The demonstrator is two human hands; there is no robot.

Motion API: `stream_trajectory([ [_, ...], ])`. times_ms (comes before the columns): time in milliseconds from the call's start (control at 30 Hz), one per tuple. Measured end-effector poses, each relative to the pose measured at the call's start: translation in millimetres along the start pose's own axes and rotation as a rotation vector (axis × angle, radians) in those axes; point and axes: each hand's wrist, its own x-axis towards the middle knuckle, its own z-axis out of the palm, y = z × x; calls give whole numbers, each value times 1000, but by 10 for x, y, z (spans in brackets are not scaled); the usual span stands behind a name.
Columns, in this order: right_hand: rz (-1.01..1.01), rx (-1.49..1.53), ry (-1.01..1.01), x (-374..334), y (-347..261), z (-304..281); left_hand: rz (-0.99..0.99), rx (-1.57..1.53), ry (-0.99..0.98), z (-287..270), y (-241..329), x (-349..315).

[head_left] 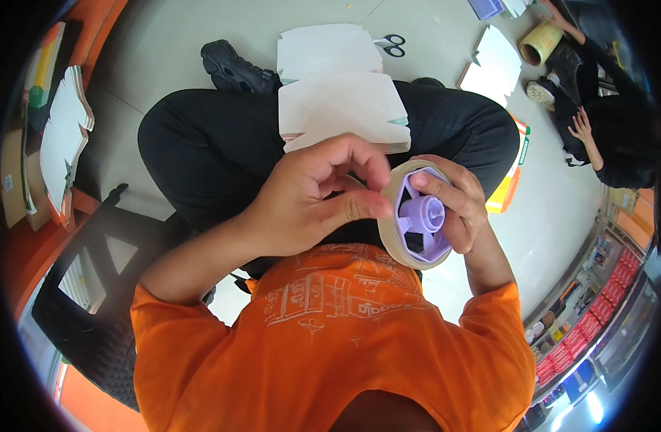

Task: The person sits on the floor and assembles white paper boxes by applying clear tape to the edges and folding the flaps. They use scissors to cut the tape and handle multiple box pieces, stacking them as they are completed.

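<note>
A roll of beige packing tape [388,229] with a purple plastic core [425,214] is held up in front of my orange shirt. My right hand [456,201] grips it from the right, some fingers reaching over the rim onto the core. On the other side, my left hand [327,187] is curled, thumb and index fingertips touching the tape's outer face; whether they have a loose tape end is hidden. Just beyond my hands, flat white cut cardboard sheets [341,104] lie stacked across my crossed legs. More white sheets [323,54] lie behind them.
Black-handled scissors [394,45] lie on the tiled floor beyond the sheets. A black chair [121,273] is at my left, near stacked white cardboard [64,137]. At right, another person's hand [582,126] shows near a yellowish cylinder [539,43] and more white sheets [492,65].
</note>
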Motion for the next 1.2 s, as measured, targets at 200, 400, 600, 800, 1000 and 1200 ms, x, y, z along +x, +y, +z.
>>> stream_trajectory([
  [200,95,151,63,-73,25,-23,94,239,48,163,161,63],
  [400,104,181,84,-140,42,6,201,258,14,162,92,102],
  [600,79,164,93,-111,80,26,145,247,-62,112,24,75],
  [800,71,143,79,-105,112,13,53,183,122,208,135,56],
  [1000,54,100,51,-131,127,26,172,214,83,182,57,65],
  [1200,69,90,53,-101,144,14,122,158,144,210,-33,53],
])
